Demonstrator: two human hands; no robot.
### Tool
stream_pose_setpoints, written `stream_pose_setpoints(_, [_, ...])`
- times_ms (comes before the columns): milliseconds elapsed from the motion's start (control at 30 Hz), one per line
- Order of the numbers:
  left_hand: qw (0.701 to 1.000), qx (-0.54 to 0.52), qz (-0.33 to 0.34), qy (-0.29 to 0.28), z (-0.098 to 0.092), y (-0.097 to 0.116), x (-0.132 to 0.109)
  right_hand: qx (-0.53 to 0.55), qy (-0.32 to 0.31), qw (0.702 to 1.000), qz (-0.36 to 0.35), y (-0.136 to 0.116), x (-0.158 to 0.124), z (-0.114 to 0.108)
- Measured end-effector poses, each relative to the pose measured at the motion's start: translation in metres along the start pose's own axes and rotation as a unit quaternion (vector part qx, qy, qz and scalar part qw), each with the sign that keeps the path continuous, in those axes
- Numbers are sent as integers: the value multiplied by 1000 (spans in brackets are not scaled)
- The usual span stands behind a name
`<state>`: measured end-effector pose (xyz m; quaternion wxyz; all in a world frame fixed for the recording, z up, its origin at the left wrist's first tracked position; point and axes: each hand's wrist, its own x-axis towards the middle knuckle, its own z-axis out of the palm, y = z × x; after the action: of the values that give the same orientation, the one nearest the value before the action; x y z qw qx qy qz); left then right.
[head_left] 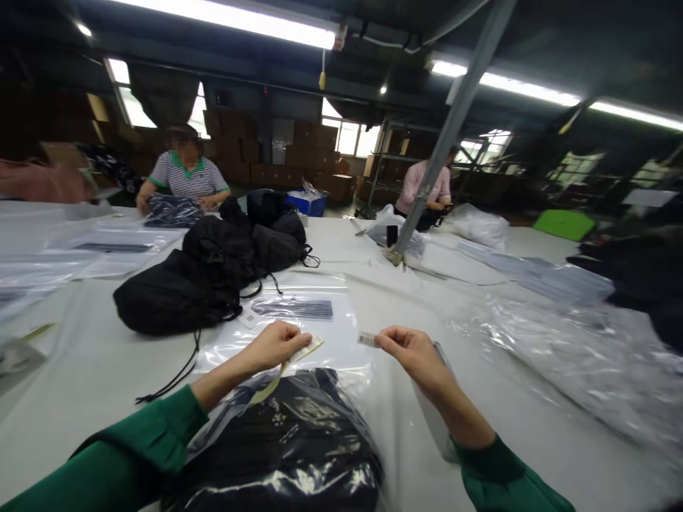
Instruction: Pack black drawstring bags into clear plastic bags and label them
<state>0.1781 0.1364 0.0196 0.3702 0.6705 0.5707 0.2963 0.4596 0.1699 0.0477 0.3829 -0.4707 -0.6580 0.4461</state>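
Observation:
Between thumb and fingers, my left hand (277,345) pinches a strip of labels (308,348), whose yellowish backing hangs down in a curl. My right hand (413,352) holds a small white barcode sticker (367,339) by its right end, apart from the strip. Below both hands lies a dark garment in a clear plastic bag (288,448), shiny and bulging. Just beyond it, a flat clear bag with printed dark lines (293,309) rests on the table. A grey flat object (435,409) is partly hidden under my right forearm.
Black drawstring pouches (176,291) are heaped at the left. Clear plastic bags (597,363) spread across the right side of the white table (395,299). A metal post (453,121) rises from the table. Two people (186,171) work at the far side, near a blue bin (306,204).

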Motion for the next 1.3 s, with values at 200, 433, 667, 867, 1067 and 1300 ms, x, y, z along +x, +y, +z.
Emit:
stream_pose_setpoints(200, [998, 2, -27, -62, 79, 25, 66, 143, 60, 985, 69, 25, -40, -38])
stream_pose_setpoints(433, [990, 15, -69, -119, 163, 61, 118, 198, 103, 969, 103, 31, -65, -49])
stream_pose_setpoints(667, [988, -22, -18, -153, 80, 51, 97, 250, 99, 950, 157, 37, -77, -32])
stream_pose_setpoints(867, [994, -2, 62, -90, -32, 18, -6, 329, -10, 922, 203, 22, -53, 14])
stream_pose_setpoints(1067, [982, 133, 51, -127, -16, -17, -100, 375, -143, 882, 248, 7, -28, 86])
stream_pose_setpoints(1300, [968, 190, -15, -161, 15, -42, -135, 336, -118, 874, 330, 40, -36, 109])
